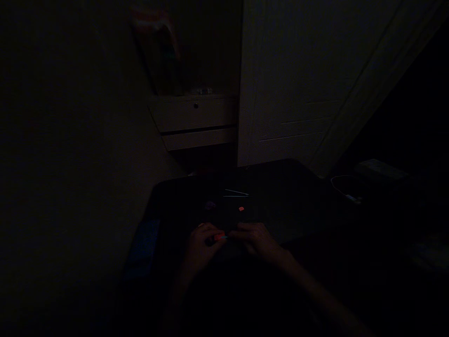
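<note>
The picture is very dark. My left hand (204, 241) pinches a small orange-red piece (219, 237) between thumb and fingers; its exact kind does not show. A short pale-greenish tip (224, 237) sticks out of it toward my right hand (253, 236). The fingers of that hand are drawn together close to the tip, and what they grip, if anything, is hidden. Beyond my hands lie a small orange square piece (241, 208), a dim purple clump (210, 205) and two thin pale sticks (236, 196) that nearly meet at their right ends.
Everything lies on a dark table (273, 187) with rounded corners. A bluish flat rectangular thing (143, 243) is at its left edge. Behind stand a drawer unit (199, 114) and a pale panel (280, 84). At the right, a white cable (338, 185) curves beside a box-like shape (380, 169).
</note>
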Demonstrator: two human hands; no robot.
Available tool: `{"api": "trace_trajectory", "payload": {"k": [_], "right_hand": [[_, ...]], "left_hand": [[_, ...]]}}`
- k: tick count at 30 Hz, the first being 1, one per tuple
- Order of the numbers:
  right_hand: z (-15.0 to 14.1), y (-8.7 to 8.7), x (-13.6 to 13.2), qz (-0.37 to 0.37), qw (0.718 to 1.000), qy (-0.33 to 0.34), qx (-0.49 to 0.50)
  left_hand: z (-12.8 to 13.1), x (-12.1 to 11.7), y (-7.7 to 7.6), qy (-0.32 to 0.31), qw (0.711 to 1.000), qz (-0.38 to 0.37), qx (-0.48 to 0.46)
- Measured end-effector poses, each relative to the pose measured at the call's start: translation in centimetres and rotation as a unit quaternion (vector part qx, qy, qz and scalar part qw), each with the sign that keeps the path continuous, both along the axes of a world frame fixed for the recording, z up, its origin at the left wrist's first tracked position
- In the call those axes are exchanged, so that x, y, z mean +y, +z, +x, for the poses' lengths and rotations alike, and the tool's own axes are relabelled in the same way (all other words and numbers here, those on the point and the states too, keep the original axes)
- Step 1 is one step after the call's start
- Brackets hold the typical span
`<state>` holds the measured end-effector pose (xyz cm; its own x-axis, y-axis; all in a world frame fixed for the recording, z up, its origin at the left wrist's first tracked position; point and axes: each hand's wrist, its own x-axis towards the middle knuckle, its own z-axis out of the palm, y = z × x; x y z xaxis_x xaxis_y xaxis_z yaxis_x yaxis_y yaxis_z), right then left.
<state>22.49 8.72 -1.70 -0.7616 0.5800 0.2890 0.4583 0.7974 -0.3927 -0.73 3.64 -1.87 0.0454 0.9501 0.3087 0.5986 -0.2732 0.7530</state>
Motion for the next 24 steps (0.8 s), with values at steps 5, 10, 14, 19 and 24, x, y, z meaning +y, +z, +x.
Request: {"api": "trace_trajectory", "payload": {"k": [5,10,14,19,24], "right_hand": [[0.0,0.3,-0.1,-0.003,1.000,0.003,0.007],[0.0,-0.1,-0.1,-0.018,0.999,-0.001,0.027],[-0.1,-0.8,0.2,-0.047,0.992,-0.026,0.113],[0.1,-0.7,0.0,-0.042,0.991,-0.006,0.129],[0.2,-0.5,-0.1,-0.023,0.993,-0.010,0.117]], "left_hand": [[-0.1,0.0,0.0,0.001,1.000,-0.006,0.001],[-0.2,0.0,-0.2,-0.001,1.000,-0.003,0.001],[-0.3,0.0,-0.3,-0.008,1.000,-0.003,0.000],[-0.3,0.1,-0.5,-0.009,1.000,0.005,-0.001],[-0.3,0.1,-0.6,-0.012,1.000,0.003,0.001]]}}
